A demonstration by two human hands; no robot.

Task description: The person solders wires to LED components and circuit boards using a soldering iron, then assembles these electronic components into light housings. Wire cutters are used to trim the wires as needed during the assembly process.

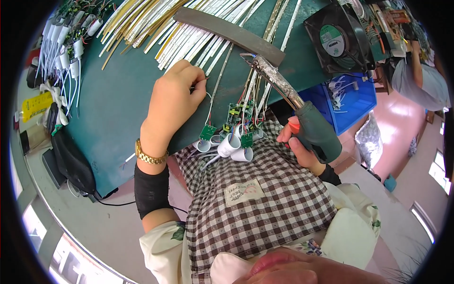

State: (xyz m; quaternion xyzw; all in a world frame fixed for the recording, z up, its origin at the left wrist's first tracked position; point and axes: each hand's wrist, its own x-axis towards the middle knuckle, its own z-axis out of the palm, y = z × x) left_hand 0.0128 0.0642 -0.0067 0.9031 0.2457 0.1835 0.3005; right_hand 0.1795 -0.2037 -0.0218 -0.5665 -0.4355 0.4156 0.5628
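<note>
My right hand (301,149) is wrapped round the dark green handle of a soldering gun (319,135), a finger by its red trigger. The gun's metal front end reaches up and left over the strips. My left hand (177,94) is closed in a pinch at the ends of the white strips; what its fingertips hold is too small to make out. Between the hands, at the table's near edge, green circuit boards (207,132) hang by wires from several strips. White cylindrical housings (230,145) cluster below them against the checked apron.
A dark curved bar (227,32) lies across the bundle of long white and yellow strips (137,21) on the green table (106,109). A black fan (336,41) stands at the right above a blue bin (352,102). White housings with cables (59,35) pile up far left.
</note>
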